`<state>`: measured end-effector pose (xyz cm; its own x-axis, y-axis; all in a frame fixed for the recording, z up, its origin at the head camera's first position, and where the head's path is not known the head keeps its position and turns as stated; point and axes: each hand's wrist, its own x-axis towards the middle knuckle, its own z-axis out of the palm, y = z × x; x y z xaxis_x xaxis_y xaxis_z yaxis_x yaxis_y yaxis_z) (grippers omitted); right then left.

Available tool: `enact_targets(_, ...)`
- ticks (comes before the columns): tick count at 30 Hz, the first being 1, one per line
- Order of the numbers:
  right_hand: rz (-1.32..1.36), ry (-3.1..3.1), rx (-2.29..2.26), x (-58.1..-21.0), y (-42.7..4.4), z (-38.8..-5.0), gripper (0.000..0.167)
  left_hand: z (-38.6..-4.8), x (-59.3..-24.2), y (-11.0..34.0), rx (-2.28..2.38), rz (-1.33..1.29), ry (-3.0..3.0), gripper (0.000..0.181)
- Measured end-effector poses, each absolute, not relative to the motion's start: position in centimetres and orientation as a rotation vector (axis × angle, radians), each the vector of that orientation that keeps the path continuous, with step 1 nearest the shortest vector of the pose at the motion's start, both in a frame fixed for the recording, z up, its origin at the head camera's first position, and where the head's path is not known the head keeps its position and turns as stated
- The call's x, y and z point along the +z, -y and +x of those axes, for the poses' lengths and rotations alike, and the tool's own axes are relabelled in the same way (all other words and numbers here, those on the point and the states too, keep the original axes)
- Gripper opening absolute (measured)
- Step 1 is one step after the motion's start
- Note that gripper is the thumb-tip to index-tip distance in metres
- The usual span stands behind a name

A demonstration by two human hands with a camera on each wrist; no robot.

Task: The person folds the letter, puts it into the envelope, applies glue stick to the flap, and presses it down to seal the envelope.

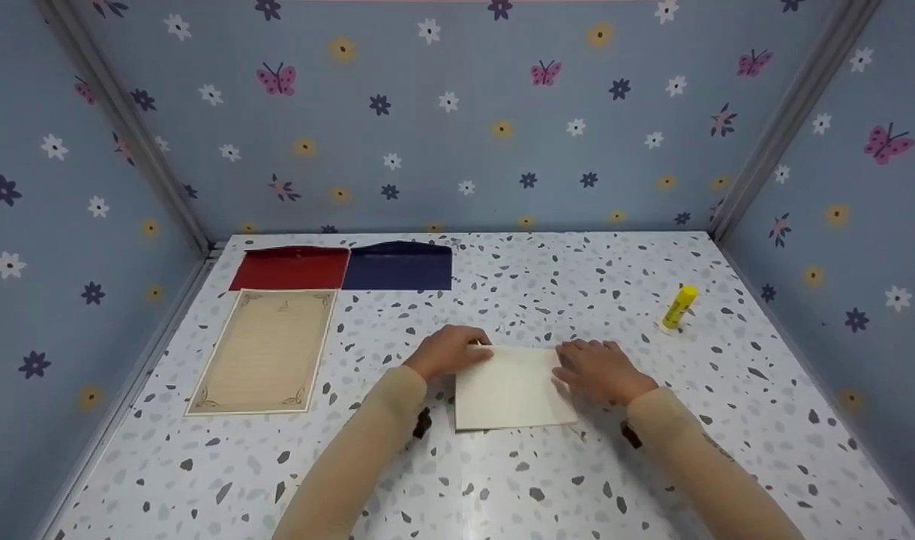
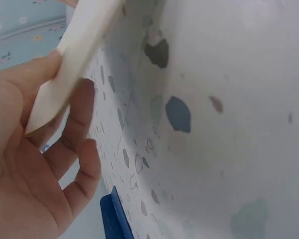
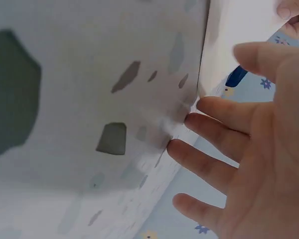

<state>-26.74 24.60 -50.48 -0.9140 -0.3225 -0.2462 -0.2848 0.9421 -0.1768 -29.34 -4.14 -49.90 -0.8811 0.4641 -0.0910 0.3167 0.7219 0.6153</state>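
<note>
A cream folded paper (image 1: 514, 390) lies in front of the person in the head view. At its upper left corner the left hand (image 1: 448, 352) pinches it; in the left wrist view the thumb and fingers of the left hand (image 2: 45, 124) hold the edge of the paper (image 2: 72, 59), which is tilted off the table. On the paper's upper right edge rests the right hand (image 1: 604, 371). Its fingers are spread and fairly straight in the right wrist view, where the right hand (image 3: 249, 134) touches the paper (image 3: 234, 35) and the tabletop.
A red envelope (image 1: 292, 270) and a dark blue envelope (image 1: 399, 268) lie side by side at the back left. Below the red one is a beige bordered sheet (image 1: 266, 352). A yellow glue stick (image 1: 679, 307) is at the right. Patterned walls (image 1: 457, 112) enclose the table (image 1: 532, 502).
</note>
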Motion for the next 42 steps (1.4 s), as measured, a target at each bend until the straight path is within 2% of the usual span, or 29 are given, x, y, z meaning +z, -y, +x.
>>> enact_targets(7, -0.394, -2.952, -0.517, -49.4, -24.4, -27.5, 0.055, -29.0, -48.6, 5.5, 1.182, 0.685, -2.576, 0.015)
enact_targets(12, -0.537, -2.969, -0.651, -48.0, -23.6, -27.4, 0.040, -28.4, -47.6, 5.9, 1.246, 0.767, -2.522, 0.014)
enact_targets(16, -0.722, -2.925, -0.707, -47.0, -22.7, -27.2, 0.027, -28.0, -46.6, 5.4, 1.145, 0.802, -2.590, 0.016)
enact_targets(21, -0.826, -2.895, -0.711, -46.0, -21.7, -27.1, 0.017, -27.6, -45.2, 4.2, 0.838, 0.900, -2.780, 0.020)
enact_targets(28, -1.001, -2.861, -0.690, -45.6, -21.0, -26.8, 0.015, -27.5, -45.1, 2.7, 0.786, 1.022, -2.789, 0.025)
enact_targets(33, -1.135, -2.862, -0.717, -45.1, -22.4, -26.9, 0.011, -27.5, -45.1, 3.3, 0.895, 1.117, -2.774, 0.023)
enact_targets(42, -1.091, -2.970, -0.821, -44.9, -25.2, -27.7, 0.008, -27.6, -45.1, 3.8, 0.991, 1.041, -2.740, 0.020)
